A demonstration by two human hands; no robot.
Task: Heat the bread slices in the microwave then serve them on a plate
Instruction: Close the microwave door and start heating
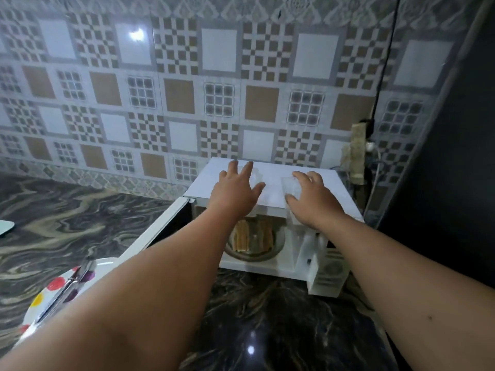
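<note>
The white microwave (332,191) stands on the dark marble counter with its door (160,228) swung open to the left. Inside, several browned bread slices (251,235) lie on the round turntable (280,246). My left hand (235,188) reaches over the microwave's top with fingers spread, above a faint clear thing. My right hand (310,194) is beside it on the top, its fingers and thumb curled round a clear plastic piece (290,186). A white plate (103,263) with coloured dots sits at the lower left, partly hidden by my left forearm.
Metal tongs (69,285) lie across the plate. A power strip (357,153) with cables hangs on the tiled wall right of the microwave. A dark tall surface (455,156) closes off the right side. A pale object (5,227) shows at the left edge.
</note>
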